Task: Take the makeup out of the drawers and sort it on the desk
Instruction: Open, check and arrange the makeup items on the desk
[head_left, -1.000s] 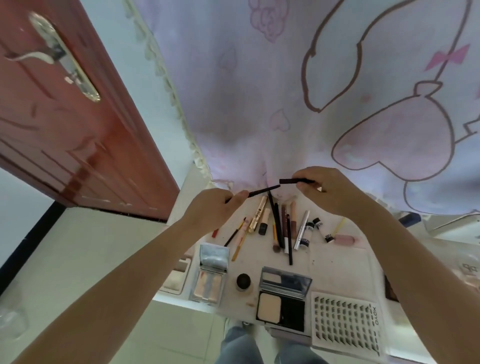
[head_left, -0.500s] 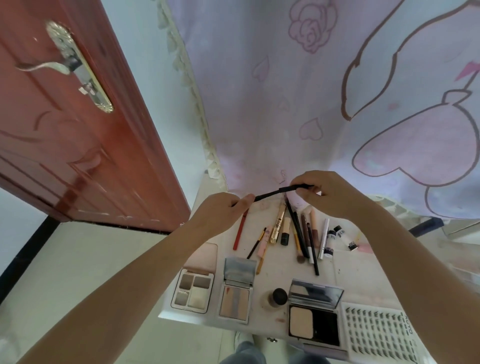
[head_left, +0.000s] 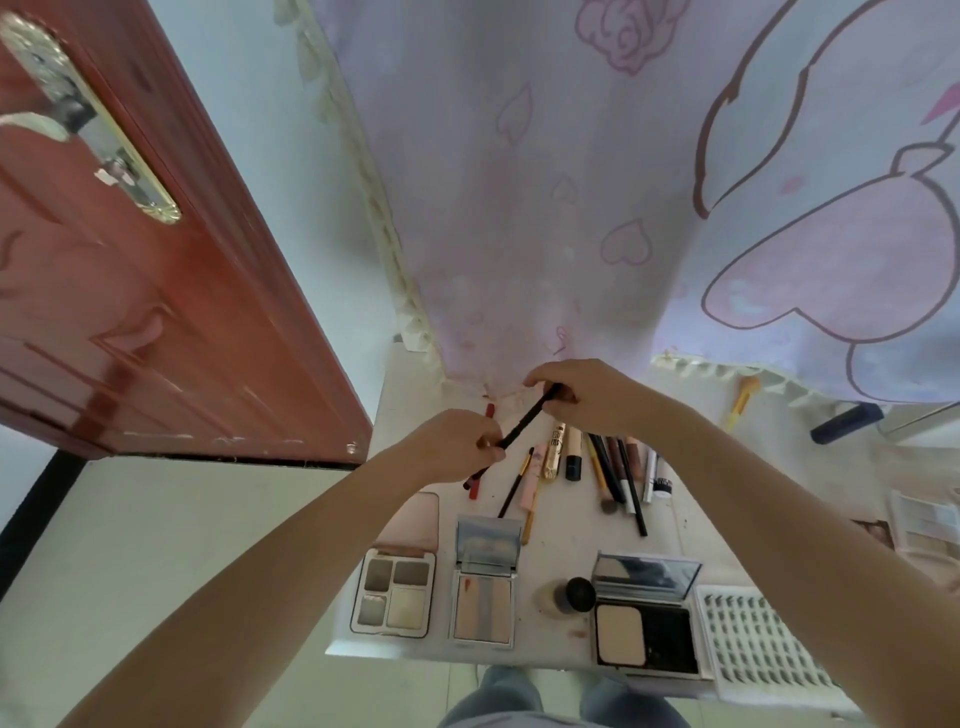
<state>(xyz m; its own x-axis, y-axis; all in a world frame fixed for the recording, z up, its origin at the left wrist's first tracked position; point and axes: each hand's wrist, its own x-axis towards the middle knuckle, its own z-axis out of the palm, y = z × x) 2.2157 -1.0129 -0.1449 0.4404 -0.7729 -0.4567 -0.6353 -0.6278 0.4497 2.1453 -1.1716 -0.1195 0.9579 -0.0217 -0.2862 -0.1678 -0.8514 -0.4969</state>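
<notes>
hanging behind: pale curtain (head_left: 597, 208) with pink cartoon print, red door (head_left: 130, 291) off to the left. spread below on white desk (head_left: 566, 540): lash tray (head_left: 753, 639), black powder compact (head_left: 644, 623), eyeshadow palette (head_left: 393, 592), blush palette (head_left: 484, 587), row of pencils and tubes (head_left: 608, 467). held above that row, slanted: thin black pencil (head_left: 527, 418), lower end pinched by left hand (head_left: 457, 447), upper end gripped by right hand (head_left: 582, 395), fingers of both curled tight on it.
</notes>
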